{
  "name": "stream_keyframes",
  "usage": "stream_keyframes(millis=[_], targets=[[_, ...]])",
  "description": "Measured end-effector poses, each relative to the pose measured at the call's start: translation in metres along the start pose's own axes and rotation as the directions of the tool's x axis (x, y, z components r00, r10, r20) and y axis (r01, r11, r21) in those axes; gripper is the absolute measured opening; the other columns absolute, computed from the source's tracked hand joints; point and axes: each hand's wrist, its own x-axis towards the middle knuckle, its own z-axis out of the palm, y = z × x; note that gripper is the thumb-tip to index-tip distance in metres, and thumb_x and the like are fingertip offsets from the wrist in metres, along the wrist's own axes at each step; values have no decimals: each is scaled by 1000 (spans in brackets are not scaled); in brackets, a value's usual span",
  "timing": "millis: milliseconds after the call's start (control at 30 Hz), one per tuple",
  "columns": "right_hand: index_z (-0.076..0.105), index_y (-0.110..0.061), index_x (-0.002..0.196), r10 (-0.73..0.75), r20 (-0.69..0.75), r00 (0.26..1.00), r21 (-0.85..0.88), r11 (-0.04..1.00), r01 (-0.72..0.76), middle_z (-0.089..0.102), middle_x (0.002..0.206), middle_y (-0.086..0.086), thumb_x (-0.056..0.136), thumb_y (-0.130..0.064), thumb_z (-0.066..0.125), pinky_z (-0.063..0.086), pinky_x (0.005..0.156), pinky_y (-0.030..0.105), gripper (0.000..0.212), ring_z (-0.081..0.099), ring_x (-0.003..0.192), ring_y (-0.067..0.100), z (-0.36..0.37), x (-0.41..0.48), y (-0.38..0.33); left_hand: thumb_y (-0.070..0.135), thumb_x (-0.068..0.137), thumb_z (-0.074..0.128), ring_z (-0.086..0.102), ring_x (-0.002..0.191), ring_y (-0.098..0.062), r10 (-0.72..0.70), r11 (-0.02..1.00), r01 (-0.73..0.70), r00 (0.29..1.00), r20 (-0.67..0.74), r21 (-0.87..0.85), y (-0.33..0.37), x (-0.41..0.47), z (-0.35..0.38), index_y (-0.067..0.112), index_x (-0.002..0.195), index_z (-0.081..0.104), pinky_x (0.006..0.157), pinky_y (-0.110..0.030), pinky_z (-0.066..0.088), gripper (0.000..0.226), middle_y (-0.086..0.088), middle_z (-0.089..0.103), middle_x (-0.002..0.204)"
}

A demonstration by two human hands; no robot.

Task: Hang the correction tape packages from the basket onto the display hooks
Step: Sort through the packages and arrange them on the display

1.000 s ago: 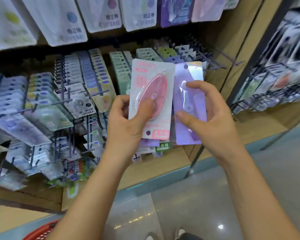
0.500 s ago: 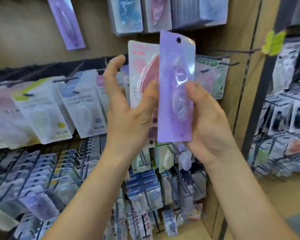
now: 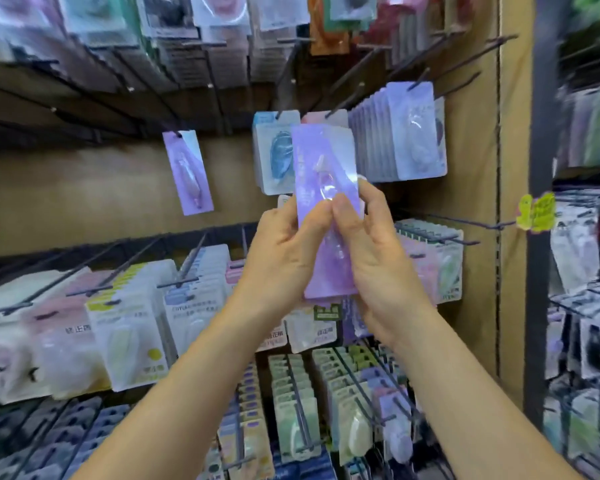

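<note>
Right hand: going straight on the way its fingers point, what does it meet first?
Likely the hanging pink pack, just beyond the purple package that the right hand grips; depth is unclear.

Up behind everything, a plain brown backboard (image 3: 84,188) runs across the middle of the view, matt and evenly lit. Over on the right it meets a brown side panel (image 3: 478,323), and a narrow slotted strip (image 3: 498,289) runs top to bottom along that panel's outer edge. Just beside the strip stands a dark upright post (image 3: 538,341), tall and straight. A yellow-green tag (image 3: 536,213) sits in front of the post, crumpled-looking, its print too blurred to read. Beyond the post, a neighbouring rack (image 3: 589,323) is crowded with pale and dark packs, all smeared by blur. Top centre, one orange pack (image 3: 321,32) stands out among paler ones.
</note>
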Motion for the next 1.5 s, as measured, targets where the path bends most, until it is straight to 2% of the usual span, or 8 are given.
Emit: stream_keyframes(millis=[233,433,567,867,1000,1133,1267,1500], targets=[[61,-23,130,-74,23,997,-91,993,76,67,127,-1,104,-37,44,47,106,47,34,63,119,15,25,36,-10,26,105,41,71,85,0,-54,974,19,987,-148,-228,9,21,-8,20,106,67,69,-14,53,26,13,76,90],[37,-45,143,-32,79,996,-67,997,37,57,139,-7,80,-44,75,49,103,45,74,62,121,15,36,58,0,38,103,46,71,101,-33,-180,936,50,919,-350,-349,8,35,-26,14,106,70,89,-58,55,34,-10,75,105],[35,-50,134,15,194,981,112,993,-38,68,123,-3,74,-27,74,59,84,35,75,68,110,19,40,59,3,34,103,45,73,69,-19,-238,919,71,885,-400,-388,7,28,-40,12,104,70,46,-33,56,33,-6,76,88],[28,-46,143,76,234,969,155,981,-114,65,124,-2,66,-24,76,59,84,35,93,68,109,18,73,61,19,40,97,55,59,78,-24,-186,966,41,800,-571,-256,1,31,-95,13,76,64,77,-41,49,36,-8,63,79],[28,-41,143,14,189,982,77,997,-29,59,124,-11,79,-7,75,56,76,18,86,65,102,3,82,66,25,41,94,59,41,72,-20,11,999,-38,808,-590,-33,4,27,-129,-5,78,50,69,-36,33,50,-9,49,78],[26,-48,142,-2,230,973,12,1000,-1,53,133,-12,80,-12,78,55,78,15,88,61,112,2,87,68,25,35,99,56,53,65,-9,40,998,-9,845,-533,60,6,30,-149,-4,83,58,59,-26,46,42,-3,59,73],[27,-52,140,-7,241,971,-35,999,16,52,139,-11,77,-19,80,55,90,24,89,59,118,5,90,70,24,53,88,60,51,78,-25,-23,996,61,880,-475,65,0,39,-162,-13,93,54,71,-42,43,67,-12,59,85],[24,-50,146,30,227,974,-96,995,-8,49,143,-10,77,-20,82,52,100,36,95,56,124,11,88,76,25,32,96,63,65,76,-7,-10,957,164,845,-535,241,-16,65,-178,18,109,59,69,-29,53,20,-6,70,99]])
